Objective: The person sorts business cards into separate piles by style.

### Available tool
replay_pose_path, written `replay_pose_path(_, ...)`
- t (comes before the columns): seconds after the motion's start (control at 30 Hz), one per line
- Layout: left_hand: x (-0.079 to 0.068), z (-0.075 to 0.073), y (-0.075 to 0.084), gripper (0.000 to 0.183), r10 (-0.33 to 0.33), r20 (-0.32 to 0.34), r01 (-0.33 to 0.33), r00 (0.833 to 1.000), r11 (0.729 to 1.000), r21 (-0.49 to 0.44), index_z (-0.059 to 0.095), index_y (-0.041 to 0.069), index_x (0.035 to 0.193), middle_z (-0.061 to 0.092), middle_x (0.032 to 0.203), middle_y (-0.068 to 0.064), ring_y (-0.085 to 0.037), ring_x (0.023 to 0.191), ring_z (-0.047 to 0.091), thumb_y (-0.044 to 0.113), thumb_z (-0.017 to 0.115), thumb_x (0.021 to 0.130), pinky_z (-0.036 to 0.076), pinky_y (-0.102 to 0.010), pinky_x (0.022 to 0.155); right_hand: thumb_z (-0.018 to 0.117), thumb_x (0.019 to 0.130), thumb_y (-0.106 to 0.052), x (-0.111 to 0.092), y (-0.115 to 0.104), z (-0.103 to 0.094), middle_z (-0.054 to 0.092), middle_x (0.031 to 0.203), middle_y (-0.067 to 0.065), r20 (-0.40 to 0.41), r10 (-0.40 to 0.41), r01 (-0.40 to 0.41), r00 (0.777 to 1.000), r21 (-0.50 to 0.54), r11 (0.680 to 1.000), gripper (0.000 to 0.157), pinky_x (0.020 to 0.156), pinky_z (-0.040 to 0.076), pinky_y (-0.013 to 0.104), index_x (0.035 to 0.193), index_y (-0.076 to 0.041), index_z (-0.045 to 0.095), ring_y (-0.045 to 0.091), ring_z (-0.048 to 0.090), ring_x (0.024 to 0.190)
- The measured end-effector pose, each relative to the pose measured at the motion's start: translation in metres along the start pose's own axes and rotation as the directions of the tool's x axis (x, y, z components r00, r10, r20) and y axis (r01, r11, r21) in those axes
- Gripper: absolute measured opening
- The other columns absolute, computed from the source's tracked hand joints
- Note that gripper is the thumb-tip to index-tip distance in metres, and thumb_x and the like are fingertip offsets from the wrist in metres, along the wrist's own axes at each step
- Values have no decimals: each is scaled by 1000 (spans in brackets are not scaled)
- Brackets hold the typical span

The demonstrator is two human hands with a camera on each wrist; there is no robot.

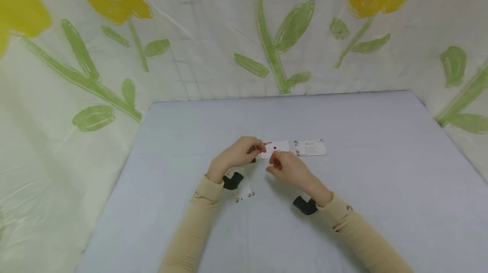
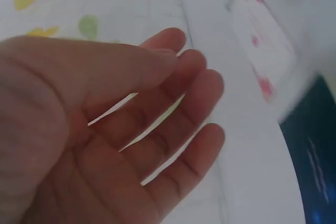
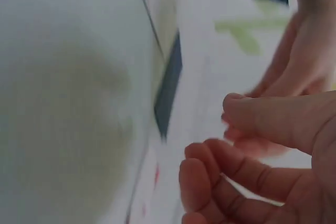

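My left hand hovers over the table, its fingers loosely bent and nothing visible between them. In the left wrist view the thumb lies across the fingers. My right hand is to its right, fingers curled loosely and thumb apart from them, holding nothing visible. Just beyond both hands lies a white card with red marks. A dark flat piece, seemingly a card, lies by it, mostly hidden under the left hand in the head view. A white card with leafy corners lies partly under the left wrist.
Another leafy-cornered white card lies right of the red-marked one. Black wrist-worn pieces sit by the left wrist and right wrist. A pale cloth covers the table; a flower-printed curtain hangs behind.
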State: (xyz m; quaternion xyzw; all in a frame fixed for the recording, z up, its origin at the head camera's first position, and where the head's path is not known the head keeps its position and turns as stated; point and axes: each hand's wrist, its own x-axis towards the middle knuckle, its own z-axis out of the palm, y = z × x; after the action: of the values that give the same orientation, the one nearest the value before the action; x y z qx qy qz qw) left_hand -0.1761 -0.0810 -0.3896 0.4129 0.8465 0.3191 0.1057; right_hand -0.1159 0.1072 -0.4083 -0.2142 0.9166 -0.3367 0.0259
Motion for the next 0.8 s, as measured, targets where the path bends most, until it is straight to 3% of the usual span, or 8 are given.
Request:
replay_pose_path(0.1, -20, 0, -8, 20, -57, 56, 56, 997, 998, 19, 65, -4, 98, 64, 97, -13, -22, 88, 58, -9, 49, 87, 47, -29, 80, 71, 81, -14, -1, -18, 24, 52, 67, 1, 48, 6, -6, 999, -13, 1000, 20, 54, 40, 23, 79, 0, 57, 12, 47, 59)
replay_pose_path(0.2, -36, 4, -15, 27, -120, 121, 116, 985, 993, 35, 64, -1, 103, 62, 102, -10, -23, 95, 57, -12, 50, 83, 45, -32, 86, 74, 79, -26, -2, -28, 45, 49, 65, 3, 40, 5, -1, 999, -110, 994, 33, 52, 40, 26, 77, 0, 54, 15, 46, 57)
replay_pose_path(0.33, -48, 9, -22, 38, -154, 166, 148, 974, 988, 45, 62, -1, 111, 57, 108, -11, -24, 99, 53, -13, 59, 75, 44, -36, 89, 75, 71, -47, -2, -36, 65, 48, 65, 6, 9, 2, 1, 1000, -271, 963, 54, 50, 42, 31, 79, 2, 55, 18, 48, 56)
replay_pose_path(0.47, -53, 11, -24, 44, -164, 165, 158, 972, 986, 52, 61, -2, 113, 56, 110, -12, -24, 99, 52, -11, 67, 70, 43, -37, 89, 75, 67, -55, 0, -43, 76, 51, 67, 10, 2, 22, -20, 1000, -322, 946, 67, 50, 45, 35, 85, 7, 57, 23, 51, 55)
replay_pose_path(0.8, -57, 12, -30, 39, -184, 139, 172, 973, 981, 90, 60, 0, 106, 55, 105, -10, -23, 98, 52, -9, 70, 69, 42, -36, 92, 78, 67, -50, 5, -55, 81, 51, 66, 9, 55, 130, -99, 990, -382, 919, 58, 57, 47, 44, 80, 1, 53, 28, 57, 65)
